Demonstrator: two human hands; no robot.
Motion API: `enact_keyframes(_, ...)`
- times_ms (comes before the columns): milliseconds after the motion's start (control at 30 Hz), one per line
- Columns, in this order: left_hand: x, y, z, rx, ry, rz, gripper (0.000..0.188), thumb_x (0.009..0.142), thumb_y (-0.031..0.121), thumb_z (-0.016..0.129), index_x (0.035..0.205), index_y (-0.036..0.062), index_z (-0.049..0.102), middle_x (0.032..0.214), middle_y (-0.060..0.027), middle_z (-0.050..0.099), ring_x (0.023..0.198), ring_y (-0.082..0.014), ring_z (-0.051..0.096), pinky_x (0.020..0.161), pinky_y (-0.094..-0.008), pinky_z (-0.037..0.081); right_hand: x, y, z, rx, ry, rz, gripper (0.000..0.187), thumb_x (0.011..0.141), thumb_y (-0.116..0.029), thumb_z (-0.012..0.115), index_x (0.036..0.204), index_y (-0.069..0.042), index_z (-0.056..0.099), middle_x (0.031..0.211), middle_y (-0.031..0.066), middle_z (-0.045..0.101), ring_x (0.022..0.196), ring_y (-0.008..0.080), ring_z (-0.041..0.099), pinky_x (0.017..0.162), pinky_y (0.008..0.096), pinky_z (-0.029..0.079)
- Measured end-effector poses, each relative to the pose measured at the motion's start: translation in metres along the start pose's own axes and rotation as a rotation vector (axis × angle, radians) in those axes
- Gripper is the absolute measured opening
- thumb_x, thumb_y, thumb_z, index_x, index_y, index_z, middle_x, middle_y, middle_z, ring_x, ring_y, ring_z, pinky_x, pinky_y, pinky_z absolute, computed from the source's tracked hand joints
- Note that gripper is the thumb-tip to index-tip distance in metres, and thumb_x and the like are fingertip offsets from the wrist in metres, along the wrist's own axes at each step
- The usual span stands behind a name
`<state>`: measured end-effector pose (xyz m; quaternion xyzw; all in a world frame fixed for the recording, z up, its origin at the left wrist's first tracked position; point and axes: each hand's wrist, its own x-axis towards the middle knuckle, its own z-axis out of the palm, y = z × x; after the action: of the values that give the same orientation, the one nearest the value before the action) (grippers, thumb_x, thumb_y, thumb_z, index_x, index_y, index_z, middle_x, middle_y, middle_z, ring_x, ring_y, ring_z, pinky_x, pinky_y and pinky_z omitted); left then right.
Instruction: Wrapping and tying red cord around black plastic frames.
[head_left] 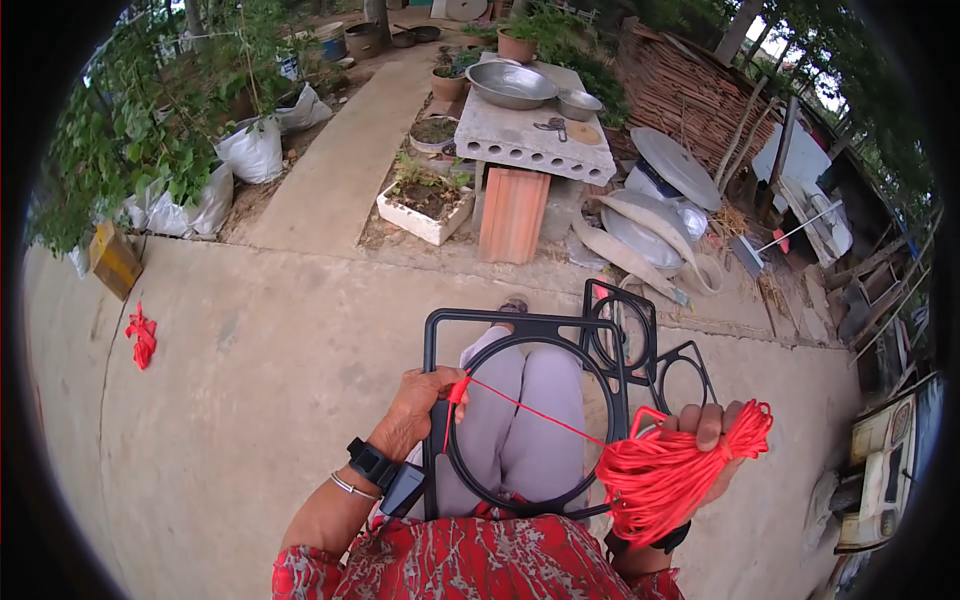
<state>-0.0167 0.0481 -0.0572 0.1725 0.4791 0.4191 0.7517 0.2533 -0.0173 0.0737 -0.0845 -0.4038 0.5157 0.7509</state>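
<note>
A black square frame with a round ring inside it stands over my lap. My left hand is closed on its left side, by a few turns of red cord wound round the ring. From there a single strand of cord runs taut across the ring to the right. It leads to a thick bundle of the same red cord, gripped in my right hand. The bundle's folded loops hang below my fingers, and part of that palm is hidden behind them.
Two more black frames, one nearer and one at right, stand beyond my knees. A crumpled red bag and a cardboard box lie at left. Ahead, a concrete slab table carries metal bowls. A white planter stands beside it.
</note>
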Motion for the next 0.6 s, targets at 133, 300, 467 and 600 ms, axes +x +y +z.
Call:
enact_keyframes(133, -0.006, 0.004, -0.002, -0.038, 0.000, 0.045, 0.019, 0.089, 0.012, 0.059, 0.086, -0.0062, 0.060, 0.068, -0.0157, 0.063, 0.047, -0.0214, 0.058, 0.045, -0.0324, 0.051, 0.023, -0.073, -0.041, 0.122, -0.157, -0.033, 0.034, 0.103, -0.036, 0.038, 0.116, -0.005, 0.040, 0.093, 0.0139, 0.055, 0.072, 0.0226, 0.057, 0.063, 0.0418, 0.048)
enact_keyframes(300, -0.016, 0.017, 0.020, 0.019, -0.014, 0.087, 0.014, 0.087, 0.007, 0.062, 0.085, -0.0065, 0.061, 0.066, -0.0150, 0.062, 0.047, -0.0207, 0.058, 0.044, -0.0321, 0.050, 0.002, -0.026, -0.028, -0.171, 0.183, 0.248, 0.033, 0.097, -0.025, 0.056, 0.119, -0.002, 0.048, 0.098, 0.0131, 0.060, 0.077, 0.0190, 0.060, 0.064, 0.0361, 0.051)
enact_keyframes(467, -0.033, 0.027, 0.034, 0.056, -0.006, 0.135, 0.011, 0.084, 0.004, 0.065, 0.083, -0.0060, 0.062, 0.064, -0.0145, 0.062, 0.046, -0.0202, 0.058, 0.043, -0.0319, 0.049, -0.004, 0.067, -0.057, -0.501, -0.041, 0.974, 0.032, 0.091, -0.015, 0.065, 0.118, -0.002, 0.054, 0.096, 0.0049, 0.065, 0.076, 0.0090, 0.059, 0.063, 0.0249, 0.048)
enact_keyframes(600, -0.036, 0.028, 0.043, 0.073, -0.037, 0.160, 0.010, 0.084, 0.004, 0.068, 0.082, -0.0049, 0.063, 0.065, -0.0136, 0.063, 0.048, -0.0194, 0.061, 0.043, -0.0306, 0.050, 0.008, 0.127, -0.069, -0.580, -0.137, 0.992, 0.028, 0.092, -0.013, 0.064, 0.116, -0.002, 0.055, 0.092, 0.0049, 0.065, 0.076, 0.0087, 0.059, 0.062, 0.0243, 0.047)
